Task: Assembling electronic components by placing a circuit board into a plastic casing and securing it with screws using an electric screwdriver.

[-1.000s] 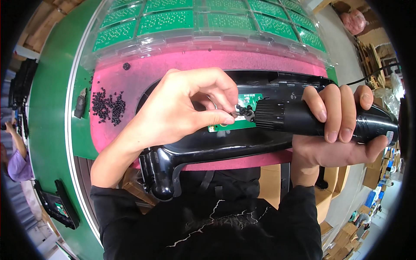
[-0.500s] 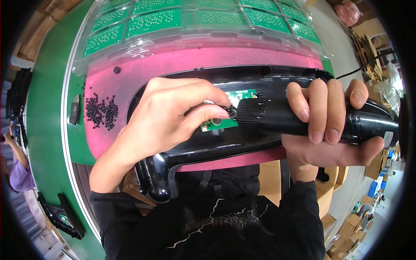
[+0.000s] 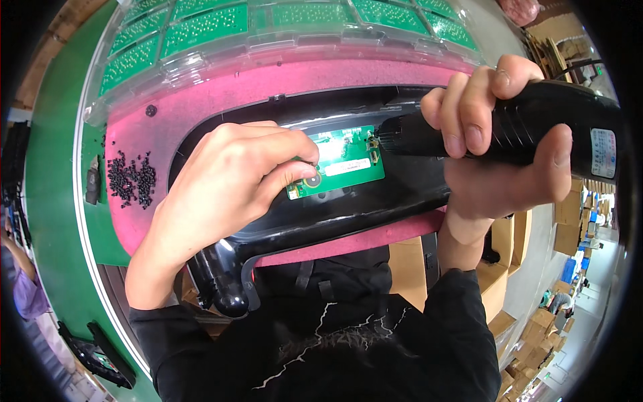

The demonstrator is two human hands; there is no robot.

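Note:
A small green circuit board [image 3: 345, 161] lies inside a long black plastic housing [image 3: 321, 214] on a pink foam mat [image 3: 281, 84]. My left hand [image 3: 231, 184] rests on the housing, with thumb and fingertips pinched at the board's lower left corner; a tiny screw may be between them, but I cannot tell. My right hand [image 3: 499, 154] grips a black electric screwdriver [image 3: 529, 127], its tip touching the board's right edge.
A heap of small black screws [image 3: 130, 179] sits on the mat's left part. A clear tray of green circuit boards [image 3: 268, 23] stands behind the mat. The bench top [image 3: 53, 161] is green. Cardboard boxes [image 3: 556, 315] fill the floor at right.
The screwdriver tip has moved from the board's left side, at my left fingertips, to its right edge. My right hand rose and moved right. My left hand stayed on the board's left corner.

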